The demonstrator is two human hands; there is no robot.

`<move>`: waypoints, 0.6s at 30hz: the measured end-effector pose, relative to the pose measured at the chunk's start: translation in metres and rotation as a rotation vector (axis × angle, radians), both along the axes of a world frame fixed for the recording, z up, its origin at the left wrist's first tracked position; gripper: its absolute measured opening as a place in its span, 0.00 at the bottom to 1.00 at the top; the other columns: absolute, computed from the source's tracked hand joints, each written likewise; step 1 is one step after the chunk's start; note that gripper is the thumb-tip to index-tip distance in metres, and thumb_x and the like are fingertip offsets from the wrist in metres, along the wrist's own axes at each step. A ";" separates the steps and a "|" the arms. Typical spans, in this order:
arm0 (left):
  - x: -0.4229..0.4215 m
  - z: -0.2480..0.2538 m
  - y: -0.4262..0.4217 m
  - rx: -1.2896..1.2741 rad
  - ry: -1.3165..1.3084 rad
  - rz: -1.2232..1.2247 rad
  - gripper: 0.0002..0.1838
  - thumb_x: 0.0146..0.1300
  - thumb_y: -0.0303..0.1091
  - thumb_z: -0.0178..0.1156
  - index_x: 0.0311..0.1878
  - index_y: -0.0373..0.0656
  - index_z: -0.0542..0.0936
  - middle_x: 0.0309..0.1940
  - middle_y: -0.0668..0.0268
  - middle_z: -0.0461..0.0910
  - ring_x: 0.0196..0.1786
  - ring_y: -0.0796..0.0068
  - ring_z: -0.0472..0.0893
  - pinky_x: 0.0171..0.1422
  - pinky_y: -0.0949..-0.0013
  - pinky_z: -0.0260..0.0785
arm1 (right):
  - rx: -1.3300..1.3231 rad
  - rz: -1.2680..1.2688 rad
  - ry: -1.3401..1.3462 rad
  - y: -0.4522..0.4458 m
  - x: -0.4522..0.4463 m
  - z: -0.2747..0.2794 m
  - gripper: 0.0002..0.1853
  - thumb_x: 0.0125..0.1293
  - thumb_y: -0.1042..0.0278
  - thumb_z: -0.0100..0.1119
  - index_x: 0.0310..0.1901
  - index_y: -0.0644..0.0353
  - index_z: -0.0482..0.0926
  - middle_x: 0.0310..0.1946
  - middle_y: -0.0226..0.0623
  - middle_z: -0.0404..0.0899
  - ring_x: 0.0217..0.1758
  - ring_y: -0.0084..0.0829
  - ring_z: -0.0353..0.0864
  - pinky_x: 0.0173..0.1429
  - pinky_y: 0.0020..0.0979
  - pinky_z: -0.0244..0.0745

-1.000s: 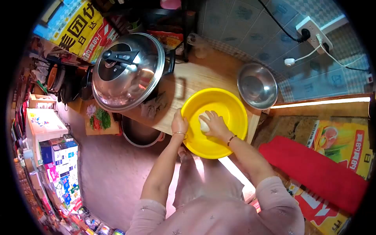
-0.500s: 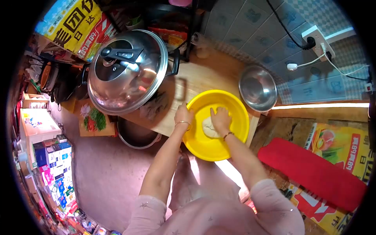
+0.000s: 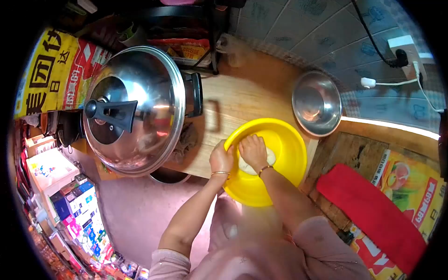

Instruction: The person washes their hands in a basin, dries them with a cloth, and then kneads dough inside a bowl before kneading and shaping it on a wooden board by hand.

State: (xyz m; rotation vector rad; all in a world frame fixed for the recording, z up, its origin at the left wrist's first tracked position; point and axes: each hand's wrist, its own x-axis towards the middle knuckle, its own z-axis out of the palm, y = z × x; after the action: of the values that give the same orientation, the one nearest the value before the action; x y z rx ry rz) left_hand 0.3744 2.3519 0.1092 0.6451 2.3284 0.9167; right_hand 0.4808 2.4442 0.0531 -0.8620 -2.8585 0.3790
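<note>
A yellow basin (image 3: 292,151) stands near the front edge of the wooden table, with a pale lump of dough (image 3: 245,167) at its bottom. My left hand (image 3: 221,158) grips the basin's left rim, thumb over the edge. Inside the basin, my right hand (image 3: 253,151) presses down on the dough with its fingers curled in. The hand and wrist cover much of the dough, so its full shape is hidden.
Left on the wooden table (image 3: 242,93) sits a large lidded steel pot (image 3: 154,102). A steel bowl (image 3: 317,102) stands behind the basin to the right. Red cloth (image 3: 373,219) lies at right. A power strip (image 3: 406,51) with cords hangs on the tiled wall.
My right hand has shifted left over the dough, and its fingers have curled in. My left hand still holds the rim. The whole view has turned and moved slightly.
</note>
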 end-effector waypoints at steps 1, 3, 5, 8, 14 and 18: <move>-0.001 -0.002 0.000 -0.006 0.002 -0.002 0.09 0.57 0.32 0.62 0.40 0.40 0.79 0.33 0.50 0.80 0.37 0.46 0.79 0.42 0.54 0.71 | -0.006 -0.002 0.002 0.002 -0.004 -0.001 0.07 0.55 0.63 0.60 0.26 0.55 0.80 0.27 0.34 0.77 0.38 0.37 0.74 0.43 0.39 0.67; -0.001 -0.002 0.001 0.011 0.030 0.015 0.09 0.57 0.32 0.61 0.39 0.38 0.79 0.33 0.49 0.80 0.38 0.46 0.79 0.42 0.54 0.71 | -0.036 0.013 -0.010 0.008 -0.011 -0.008 0.11 0.55 0.58 0.59 0.22 0.54 0.81 0.24 0.33 0.79 0.36 0.35 0.75 0.42 0.38 0.66; -0.002 -0.002 -0.001 0.056 0.009 -0.013 0.09 0.58 0.31 0.61 0.40 0.38 0.78 0.33 0.48 0.79 0.38 0.46 0.79 0.43 0.54 0.71 | -0.057 0.022 -0.007 0.012 -0.015 -0.014 0.13 0.53 0.59 0.58 0.18 0.55 0.80 0.20 0.35 0.79 0.31 0.36 0.77 0.42 0.38 0.68; 0.000 -0.004 -0.002 0.018 -0.044 0.035 0.11 0.59 0.34 0.59 0.44 0.42 0.79 0.37 0.49 0.80 0.42 0.46 0.79 0.46 0.53 0.71 | -0.060 0.072 0.072 0.016 -0.018 -0.015 0.12 0.52 0.58 0.57 0.18 0.55 0.81 0.18 0.38 0.80 0.26 0.36 0.79 0.42 0.37 0.70; 0.006 0.003 -0.001 -0.038 0.065 0.011 0.13 0.59 0.35 0.60 0.46 0.43 0.79 0.38 0.50 0.81 0.43 0.47 0.80 0.47 0.53 0.72 | -0.188 0.108 0.012 0.017 -0.010 0.004 0.18 0.57 0.55 0.54 0.18 0.57 0.82 0.21 0.40 0.81 0.31 0.38 0.79 0.45 0.40 0.70; 0.000 -0.002 -0.001 -0.049 0.085 -0.009 0.13 0.58 0.35 0.61 0.45 0.44 0.80 0.38 0.51 0.81 0.44 0.48 0.80 0.47 0.54 0.72 | -0.424 -0.032 -0.376 0.015 -0.013 0.081 0.19 0.61 0.53 0.54 0.22 0.58 0.83 0.25 0.40 0.81 0.37 0.38 0.78 0.50 0.39 0.67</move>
State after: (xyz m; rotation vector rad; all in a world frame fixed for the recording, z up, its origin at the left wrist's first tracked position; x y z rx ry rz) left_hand 0.3746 2.3514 0.1073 0.6862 2.4131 0.8404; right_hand 0.4677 2.4595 0.1342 -1.1546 -3.1509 0.9362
